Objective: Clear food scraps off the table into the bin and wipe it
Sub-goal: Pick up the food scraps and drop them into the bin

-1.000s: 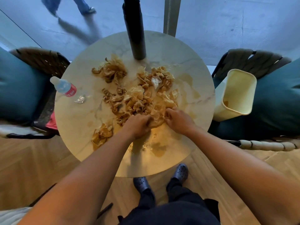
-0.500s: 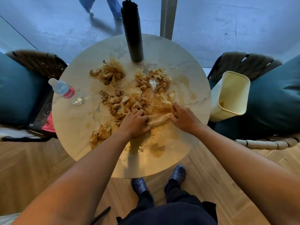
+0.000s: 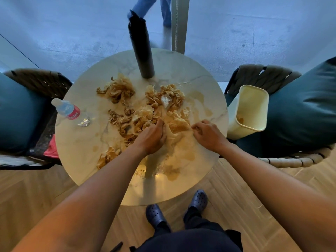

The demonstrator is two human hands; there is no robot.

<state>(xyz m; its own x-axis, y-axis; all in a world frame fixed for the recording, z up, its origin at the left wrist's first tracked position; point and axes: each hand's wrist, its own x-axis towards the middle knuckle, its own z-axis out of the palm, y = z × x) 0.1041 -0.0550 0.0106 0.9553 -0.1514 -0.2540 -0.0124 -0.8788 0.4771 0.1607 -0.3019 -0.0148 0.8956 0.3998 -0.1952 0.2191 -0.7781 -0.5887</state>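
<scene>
A round marble table [image 3: 80, 142] carries heaps of brown, crumpled, soaked scraps [image 3: 145, 117], with brown liquid smeared over its right and near parts. My left hand [image 3: 151, 138] presses down on the near edge of the middle heap, fingers closed into the scraps. My right hand [image 3: 207, 132] rests at the heap's right edge, fingers curled and pinching at scraps there. A separate clump [image 3: 118, 90] lies at the back left and another [image 3: 107, 156] at the near left. A pale yellow bin [image 3: 249, 110] stands tilted on the seat right of the table, with a little brown residue inside.
A tall black flask [image 3: 141, 48] stands at the table's far side. A plastic water bottle [image 3: 70, 110] lies on the table's left edge. Teal cushioned chairs [image 3: 300, 110] flank the table. A person walks past beyond the glass [image 3: 151, 8]. My shoes [image 3: 199, 200] are under the near rim.
My right hand has slid right, away from my left, spreading along the heap's edge. My left hand has pushed slightly forward into the scraps. The passer-by moved rightward.
</scene>
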